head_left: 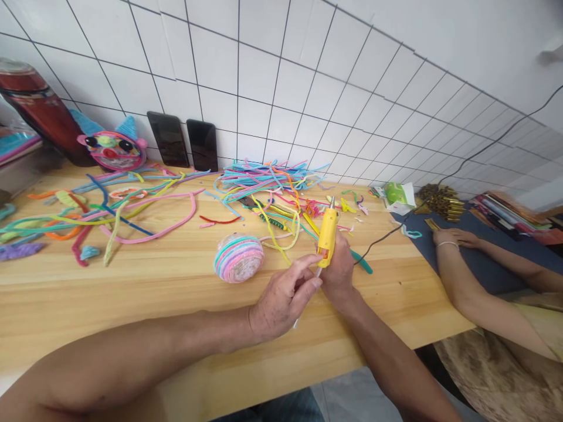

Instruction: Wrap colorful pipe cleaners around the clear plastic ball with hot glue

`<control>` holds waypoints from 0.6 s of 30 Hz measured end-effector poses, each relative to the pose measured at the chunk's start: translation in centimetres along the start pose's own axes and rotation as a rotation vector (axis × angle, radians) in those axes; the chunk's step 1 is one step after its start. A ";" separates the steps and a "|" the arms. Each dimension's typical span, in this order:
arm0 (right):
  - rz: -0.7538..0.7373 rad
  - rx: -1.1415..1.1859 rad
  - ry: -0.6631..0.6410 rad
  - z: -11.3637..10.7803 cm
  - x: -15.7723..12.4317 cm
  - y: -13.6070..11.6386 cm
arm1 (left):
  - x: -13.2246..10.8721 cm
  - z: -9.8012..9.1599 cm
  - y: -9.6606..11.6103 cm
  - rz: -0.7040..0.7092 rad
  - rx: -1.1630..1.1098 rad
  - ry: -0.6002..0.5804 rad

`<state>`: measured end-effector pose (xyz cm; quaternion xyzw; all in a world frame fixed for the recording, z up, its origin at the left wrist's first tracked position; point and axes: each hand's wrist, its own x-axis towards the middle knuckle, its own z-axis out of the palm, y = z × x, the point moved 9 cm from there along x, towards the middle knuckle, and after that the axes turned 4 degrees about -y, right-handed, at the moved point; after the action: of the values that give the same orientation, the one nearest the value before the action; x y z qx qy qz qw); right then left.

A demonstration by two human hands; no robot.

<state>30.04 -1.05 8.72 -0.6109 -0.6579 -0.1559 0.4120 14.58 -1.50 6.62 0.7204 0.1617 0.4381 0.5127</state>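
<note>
My right hand (341, 269) is wrapped round a yellow hot glue gun (328, 234), its nozzle pointing up and away toward the wall. At the gun's rear end, my left hand (285, 293) pinches a clear glue stick (296, 322) that sticks out of the back. Left of the gun, a ball (238, 258) wound in pastel pipe cleaners rests on the wooden table. Behind the hands lie pliers (272, 220) with green and yellow handles, partly covered by loose pipe cleaners. A teal-handled tool (363, 262) is partly hidden behind my right hand.
Pipe cleaners (264, 179) lie heaped by the tiled wall, with more strewn at left (145, 234). Two phones (202, 145) lean there beside a pipe-cleaner animal face (116, 150) and a red thermos (44, 111). A black cord (387, 234) runs right, toward another person's arms (466, 281).
</note>
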 end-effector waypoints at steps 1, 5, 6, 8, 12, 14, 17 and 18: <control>-0.009 -0.009 0.006 0.0 0.0 0.0 | 0.0 0.0 0.0 0.002 0.000 0.001; -0.033 -0.048 0.021 -0.1 -0.2 0.0 | -0.1 0.0 0.1 0.002 0.002 0.007; -0.045 -0.050 0.021 -0.1 -0.3 -0.1 | -0.1 0.0 0.1 0.004 0.004 0.008; -0.063 -0.046 0.017 -0.1 -0.2 -0.2 | 0.0 0.0 0.2 0.012 0.009 0.008; -0.032 -0.014 -0.009 -0.1 -0.1 -0.1 | 0.1 -0.1 0.4 0.031 0.009 0.014; -0.021 -0.011 -0.016 0.0 0.0 -0.1 | 0.1 -0.2 0.4 0.033 0.011 0.016; -0.030 -0.022 -0.013 -0.1 -0.1 -0.1 | 0.1 -0.2 0.4 0.028 0.008 0.019; -0.034 -0.026 -0.012 -0.1 -0.1 -0.1 | 0.1 -0.2 0.4 0.026 0.004 0.019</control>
<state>29.97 -1.22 8.78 -0.6057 -0.6685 -0.1678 0.3976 14.35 -1.51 7.02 0.7192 0.1581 0.4513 0.5040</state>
